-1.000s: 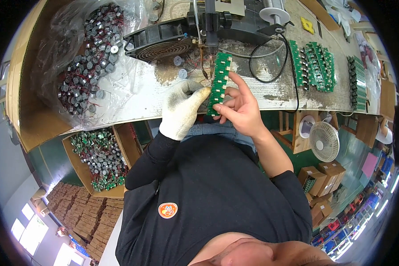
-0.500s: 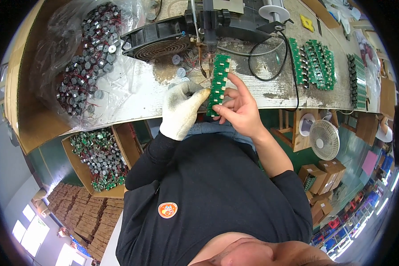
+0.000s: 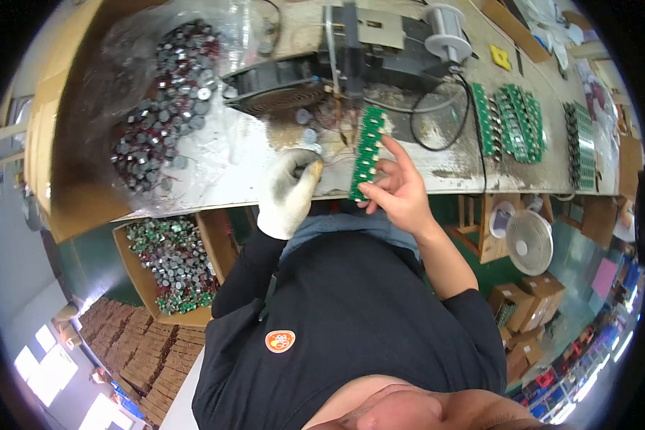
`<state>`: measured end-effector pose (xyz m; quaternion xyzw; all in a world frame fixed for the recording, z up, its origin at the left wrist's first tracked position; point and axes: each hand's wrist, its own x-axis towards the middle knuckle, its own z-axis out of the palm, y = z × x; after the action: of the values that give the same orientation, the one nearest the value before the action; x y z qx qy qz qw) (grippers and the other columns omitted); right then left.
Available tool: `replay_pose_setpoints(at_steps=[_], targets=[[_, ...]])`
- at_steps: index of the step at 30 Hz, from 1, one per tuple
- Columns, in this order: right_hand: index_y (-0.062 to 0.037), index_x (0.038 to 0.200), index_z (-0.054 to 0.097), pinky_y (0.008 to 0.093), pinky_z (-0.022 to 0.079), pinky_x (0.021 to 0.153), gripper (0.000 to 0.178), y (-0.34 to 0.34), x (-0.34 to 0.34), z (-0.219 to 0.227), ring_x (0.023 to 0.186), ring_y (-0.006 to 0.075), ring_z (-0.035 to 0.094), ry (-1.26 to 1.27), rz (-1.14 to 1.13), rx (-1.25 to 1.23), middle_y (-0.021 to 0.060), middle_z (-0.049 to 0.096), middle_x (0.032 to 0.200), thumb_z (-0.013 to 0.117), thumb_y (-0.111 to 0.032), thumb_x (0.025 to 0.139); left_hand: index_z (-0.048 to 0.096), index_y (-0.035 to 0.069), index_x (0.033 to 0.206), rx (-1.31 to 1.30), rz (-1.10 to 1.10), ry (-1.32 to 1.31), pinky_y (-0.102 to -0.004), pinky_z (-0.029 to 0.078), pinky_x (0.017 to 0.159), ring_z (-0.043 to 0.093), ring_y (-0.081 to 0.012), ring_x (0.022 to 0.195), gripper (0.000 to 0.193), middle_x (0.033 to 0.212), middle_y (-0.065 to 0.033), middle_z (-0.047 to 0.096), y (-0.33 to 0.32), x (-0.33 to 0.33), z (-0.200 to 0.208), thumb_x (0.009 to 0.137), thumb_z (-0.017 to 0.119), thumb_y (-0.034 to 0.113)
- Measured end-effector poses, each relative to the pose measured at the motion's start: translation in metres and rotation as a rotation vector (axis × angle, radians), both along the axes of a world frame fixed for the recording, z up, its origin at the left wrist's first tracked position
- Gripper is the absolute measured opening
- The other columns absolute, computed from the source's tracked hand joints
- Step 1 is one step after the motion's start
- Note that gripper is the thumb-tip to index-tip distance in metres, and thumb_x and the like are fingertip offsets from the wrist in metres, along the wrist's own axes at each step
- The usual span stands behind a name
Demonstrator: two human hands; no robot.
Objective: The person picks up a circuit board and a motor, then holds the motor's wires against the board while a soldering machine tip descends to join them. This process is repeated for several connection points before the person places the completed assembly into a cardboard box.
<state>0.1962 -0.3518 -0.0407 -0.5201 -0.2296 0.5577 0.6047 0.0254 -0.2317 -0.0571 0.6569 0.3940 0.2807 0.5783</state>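
Note:
My right hand (image 3: 399,188) is bare and pinches the lower part of a long green circuit board strip (image 3: 370,147) between thumb and fingers. The strip stands nearly upright in front of me, with a row of small pale parts along it. My left hand (image 3: 288,192), in a white knitted glove with a stained thumb, is apart from the strip on its left. Its fingers are curled toward the thumb, and whatever is inside them is hidden. Just beyond the gloved fingers lies a small round metal motor (image 3: 312,148), with another motor (image 3: 309,135) behind it.
A soldering stand (image 3: 353,57) rises behind the strip, beside a black fan (image 3: 279,89). Wired motors (image 3: 186,79) heap on plastic at left. More green boards (image 3: 519,122) lie at right, past a black cable (image 3: 473,118). A carton of parts (image 3: 172,261) sits below the table.
My left hand has come away from the board strip to the left. My right hand still holds the strip, and the whole view has shifted slightly.

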Motion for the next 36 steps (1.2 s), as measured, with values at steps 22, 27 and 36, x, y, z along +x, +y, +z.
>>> replay_pose_setpoints(at_steps=[22, 27, 36], targets=[[-0.0018, 0.147, 0.02, 0.0253, 0.054, 0.052, 0.076, 0.003, 0.0, -0.009, 0.063, 0.0148, 0.062, -0.178, -0.052, -0.002, 0.0154, 0.057, 0.101, 0.06, 0.01, 0.083, 0.067, 0.005, 0.085, 0.517, 0.544, 0.92, -0.0416, 0.049, 0.07, 0.063, -0.0341, 0.079, 0.036, 0.082, -0.0154, 0.066, 0.116, -0.132, 0.023, 0.08, 0.068, 0.041], [-0.0026, 0.147, 0.019, 0.0237, 0.053, 0.05, 0.077, 0.001, -0.002, -0.015, 0.061, 0.016, 0.062, -0.207, -0.082, -0.018, 0.016, 0.059, 0.099, 0.059, 0.01, 0.083, 0.067, 0.003, 0.087, 0.382, 0.629, 0.816, -0.0396, 0.05, 0.075, 0.065, -0.0345, 0.081, 0.028, 0.086, -0.018, 0.068, 0.105, -0.128, 0.013, 0.077, 0.066, 0.03], [-0.0006, 0.147, 0.018, 0.0242, 0.053, 0.05, 0.077, 0.001, 0.003, -0.012, 0.065, 0.0174, 0.065, -0.152, -0.034, -0.005, 0.0194, 0.059, 0.102, 0.061, 0.009, 0.083, 0.064, -0.006, 0.108, 0.259, 0.621, -0.025, -0.0214, 0.05, 0.062, 0.062, -0.0099, 0.069, 0.02, 0.091, -0.0079, 0.069, 0.082, -0.118, 0.014, 0.093, 0.059, 0.006]])
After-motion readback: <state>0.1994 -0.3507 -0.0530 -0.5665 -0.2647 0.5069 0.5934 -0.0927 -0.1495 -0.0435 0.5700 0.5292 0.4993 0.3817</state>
